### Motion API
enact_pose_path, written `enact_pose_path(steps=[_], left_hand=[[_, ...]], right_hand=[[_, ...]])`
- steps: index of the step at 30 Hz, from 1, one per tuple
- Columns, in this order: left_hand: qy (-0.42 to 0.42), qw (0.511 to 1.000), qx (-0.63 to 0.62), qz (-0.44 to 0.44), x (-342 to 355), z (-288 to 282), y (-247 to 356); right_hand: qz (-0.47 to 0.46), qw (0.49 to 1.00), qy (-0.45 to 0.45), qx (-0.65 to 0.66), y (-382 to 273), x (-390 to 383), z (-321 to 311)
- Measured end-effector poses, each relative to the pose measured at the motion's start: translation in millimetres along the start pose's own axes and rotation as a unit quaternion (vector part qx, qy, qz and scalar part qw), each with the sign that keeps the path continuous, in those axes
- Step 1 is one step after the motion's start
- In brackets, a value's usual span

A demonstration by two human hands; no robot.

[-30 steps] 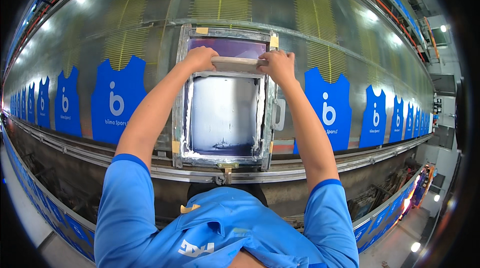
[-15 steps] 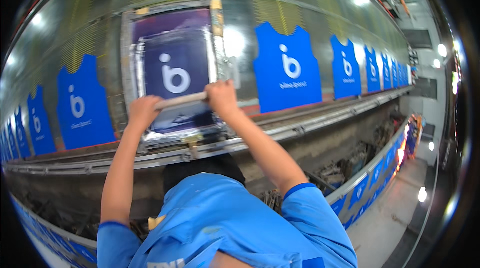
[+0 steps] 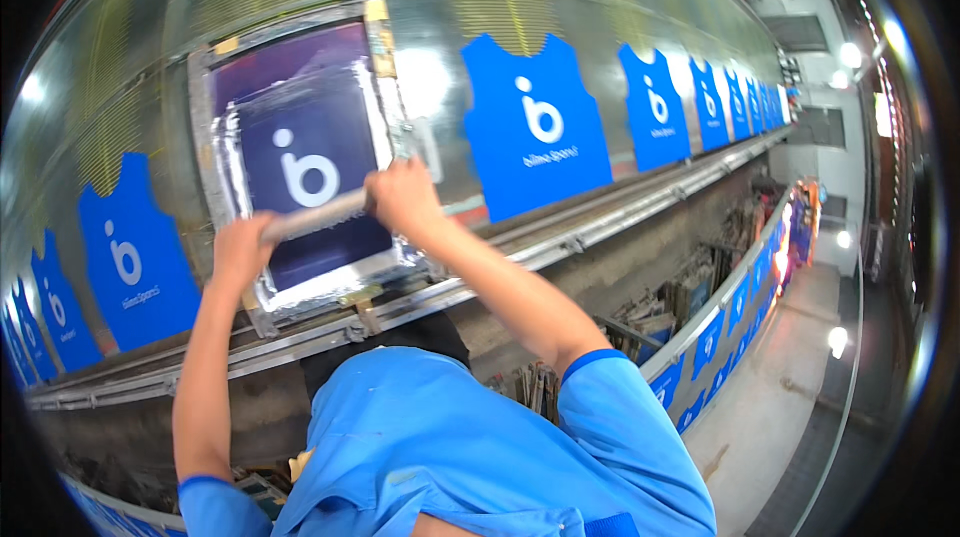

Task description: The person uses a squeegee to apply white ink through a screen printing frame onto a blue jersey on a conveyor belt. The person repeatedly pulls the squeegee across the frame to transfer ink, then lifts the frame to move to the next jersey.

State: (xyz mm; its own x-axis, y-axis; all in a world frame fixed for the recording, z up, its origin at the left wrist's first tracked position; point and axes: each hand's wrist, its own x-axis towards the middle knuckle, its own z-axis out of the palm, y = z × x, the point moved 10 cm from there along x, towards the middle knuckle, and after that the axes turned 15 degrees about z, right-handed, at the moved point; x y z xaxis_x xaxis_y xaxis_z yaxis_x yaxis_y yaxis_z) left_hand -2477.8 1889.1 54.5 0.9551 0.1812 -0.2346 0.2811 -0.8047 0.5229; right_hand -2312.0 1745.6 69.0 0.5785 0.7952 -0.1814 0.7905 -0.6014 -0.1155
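Observation:
Both my hands grip a pale wooden-handled squeegee (image 3: 315, 216) laid across a screen-printing frame (image 3: 203, 102). My left hand (image 3: 240, 250) is closed round its left end, my right hand (image 3: 402, 197) round its right end. The bar lies just below the white round letter shape on the dark blue screen (image 3: 355, 127). Silvery tape lines the screen's edges, and its upper part is purple. The squeegee's blade is hidden by the handle.
Blue sleeveless shirt panels (image 3: 585, 157) with white prints lie in a row along the long table (image 3: 440, 152), on both sides of the frame. A metal rail (image 3: 540, 255) runs along the near edge. Behind me, more printed blue panels (image 3: 738, 299) line another table.
The frame, hands and panels sit further left in view, and the scene is tilted more. A pale streak on the screen below the squeegee no longer shows. Both hands keep their grip.

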Motion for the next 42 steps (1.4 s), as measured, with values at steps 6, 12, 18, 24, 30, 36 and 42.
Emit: enact_pose_path(steps=[6, 12, 18, 24, 30, 36, 42], left_hand=[[0.023, 0.998, 0.046, 0.046, 150, -77, -80], [-0.027, 0.999, 0.039, -0.014, 156, -72, -82], [0.014, 1.0, 0.028, -0.005, 58, -12, -32], [0.095, 0.994, 0.043, 0.019, -54, 39, 32], [0.03, 1.0, 0.001, -0.001, -41, 36, 16], [0.027, 0.999, 0.03, -0.003, 116, -57, -67], [0.031, 0.999, 0.037, -0.008, 173, -94, -95]], right_hand=[[0.074, 0.994, -0.075, -0.012, 31, 165, -25], [0.108, 0.992, -0.067, 0.014, 42, 174, -8], [0.058, 0.998, -0.032, 0.014, 22, 55, 10], [0.007, 0.994, 0.042, 0.103, 4, -69, 20], [0.006, 0.998, 0.026, 0.063, 0, -41, 11], [0.033, 0.997, 0.037, -0.068, 22, 137, -24], [0.075, 0.996, -0.022, -0.046, 34, 213, -27]])
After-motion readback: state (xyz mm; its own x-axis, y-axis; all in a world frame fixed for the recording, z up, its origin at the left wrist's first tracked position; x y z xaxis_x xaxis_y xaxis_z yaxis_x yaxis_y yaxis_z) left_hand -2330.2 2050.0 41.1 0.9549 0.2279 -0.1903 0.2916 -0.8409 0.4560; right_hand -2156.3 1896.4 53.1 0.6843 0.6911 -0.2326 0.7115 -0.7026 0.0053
